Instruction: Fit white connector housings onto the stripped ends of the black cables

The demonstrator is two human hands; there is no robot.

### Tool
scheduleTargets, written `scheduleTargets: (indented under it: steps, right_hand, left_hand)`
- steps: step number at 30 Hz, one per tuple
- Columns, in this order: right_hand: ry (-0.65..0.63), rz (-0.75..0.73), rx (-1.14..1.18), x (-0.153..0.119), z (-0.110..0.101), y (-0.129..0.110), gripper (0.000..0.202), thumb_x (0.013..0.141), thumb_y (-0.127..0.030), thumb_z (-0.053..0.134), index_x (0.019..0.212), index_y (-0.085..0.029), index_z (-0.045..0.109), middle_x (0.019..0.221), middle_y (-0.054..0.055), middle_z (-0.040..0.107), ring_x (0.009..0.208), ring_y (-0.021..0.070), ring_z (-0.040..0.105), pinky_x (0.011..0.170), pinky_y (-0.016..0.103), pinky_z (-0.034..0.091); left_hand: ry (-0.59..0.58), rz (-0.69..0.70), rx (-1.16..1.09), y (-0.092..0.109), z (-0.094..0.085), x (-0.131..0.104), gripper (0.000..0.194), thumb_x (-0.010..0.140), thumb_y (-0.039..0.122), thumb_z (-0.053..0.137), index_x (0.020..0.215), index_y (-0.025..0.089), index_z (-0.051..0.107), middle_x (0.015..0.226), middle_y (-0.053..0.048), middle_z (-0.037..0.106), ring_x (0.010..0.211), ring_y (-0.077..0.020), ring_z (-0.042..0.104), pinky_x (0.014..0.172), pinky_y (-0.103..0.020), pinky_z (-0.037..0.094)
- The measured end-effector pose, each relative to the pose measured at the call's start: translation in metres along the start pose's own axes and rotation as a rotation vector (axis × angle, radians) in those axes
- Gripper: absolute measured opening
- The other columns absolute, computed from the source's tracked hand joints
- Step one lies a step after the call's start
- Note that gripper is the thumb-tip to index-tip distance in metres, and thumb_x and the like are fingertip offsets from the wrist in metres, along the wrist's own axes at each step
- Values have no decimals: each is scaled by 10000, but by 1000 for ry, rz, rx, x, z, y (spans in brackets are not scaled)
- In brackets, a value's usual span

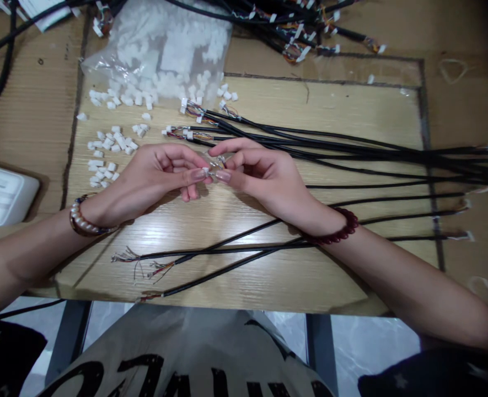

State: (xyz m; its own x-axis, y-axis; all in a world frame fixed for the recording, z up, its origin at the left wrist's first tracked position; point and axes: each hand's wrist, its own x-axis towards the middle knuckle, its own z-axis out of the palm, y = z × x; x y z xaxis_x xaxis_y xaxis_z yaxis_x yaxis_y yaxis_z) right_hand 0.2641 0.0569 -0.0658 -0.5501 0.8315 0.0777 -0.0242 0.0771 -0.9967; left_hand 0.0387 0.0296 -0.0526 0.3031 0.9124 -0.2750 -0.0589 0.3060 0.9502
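Over the middle of the table, my left hand (161,168) pinches a small white connector housing (206,171) between thumb and forefinger. Facing it, my right hand (260,168) is closed on thin wires (218,162) at the stripped end of a black cable, the fingertips of both hands almost meeting. Whether a wire sits inside the housing is too small to tell. Behind my hands lies a bundle of black cables (330,144), several with white connectors on their left ends. Nearer me, cables with bare, splayed wire ends (125,255) point left.
Loose white housings (117,140) lie in small piles left of my hands. A clear plastic bag (165,44) of housings spills out at the back. More finished-looking cables (293,27) are heaped behind. At far left stands a white box-shaped device (6,193). The table's front edge is close to my body.
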Motion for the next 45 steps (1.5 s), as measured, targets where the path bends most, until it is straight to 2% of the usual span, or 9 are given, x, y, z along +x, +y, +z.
scheduleTargets:
  steps: [5,16,23,29,33,37,42,45]
  right_hand:
    - [7,4,-11,1,-1,1,261,874,-421,833,801,-178,771,1242,80,698,969,158,669,829,302,536]
    - [26,-24,-27,2,-1,0,304,869,-459,829,771,-181,755,1215,88,719,1051,194,690,927,354,553]
    - [28,-21,-40,2,-2,2,265,892,-400,818,768,-176,749,1222,85,719,1005,184,694,856,332,564]
    - [43,6,-16,3,-1,-1,332,854,-453,842,708,-180,721,1195,80,732,1067,200,695,943,341,551]
    - [43,11,-3,3,0,-1,360,843,-478,846,701,-177,707,1212,82,723,1038,196,691,893,327,550]
    - [23,-17,-48,1,0,1,310,872,-462,825,777,-181,736,1239,81,709,969,167,667,829,309,533]
    - [19,-124,-163,-1,1,4,214,922,-351,787,829,-168,727,1253,86,704,822,116,612,677,265,480]
    - [29,-180,-205,-1,0,5,173,925,-291,779,833,-161,712,1238,89,710,807,112,597,672,259,478]
  left_hand:
    - [-5,3,17,0,-1,-1,181,804,321,903,878,183,813,669,5,751,570,-63,672,546,-96,536]
    - [2,8,30,3,2,0,218,780,350,918,868,179,816,633,3,735,553,-72,665,540,-112,542]
    - [2,20,52,1,0,-1,162,822,305,894,887,176,820,655,-4,743,563,-73,672,546,-115,542]
    - [0,3,52,3,2,-2,191,800,334,907,872,182,818,627,-1,734,548,-76,663,533,-126,538]
    - [7,3,43,5,4,-2,244,763,360,930,866,171,814,629,-4,738,543,-81,665,533,-131,543]
    - [19,21,70,3,4,-3,271,753,381,935,861,169,804,664,-16,755,553,-99,676,539,-157,554]
    - [37,19,62,2,6,-4,322,721,413,948,820,156,783,630,-12,743,529,-94,666,522,-150,547]
    - [32,15,76,2,10,-5,316,721,409,948,793,155,775,621,-9,741,523,-83,662,519,-135,541]
